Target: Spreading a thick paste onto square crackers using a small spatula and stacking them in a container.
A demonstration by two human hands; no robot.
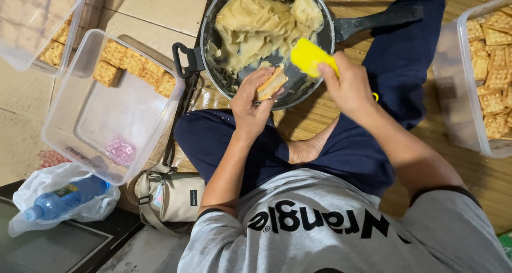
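Pale beige paste point(261, 22) still fills most of the dark frying pan point(213, 49) just beyond my knees, so by my reckoning I am early in the filling. My left hand point(250, 105) grips a cracker sandwich point(271, 83) over the pan's near rim; my right hand point(349, 86) is clamped on a yellow spatula point(308, 57) beside it. The clear tub point(80, 145) on my left holds only one row of filled crackers point(136, 65) along its far wall (mostly bare bottom). The tub point(453, 91) on my right is packed with plain crackers point(493, 65). Another tub point(32, 43) sits far left.
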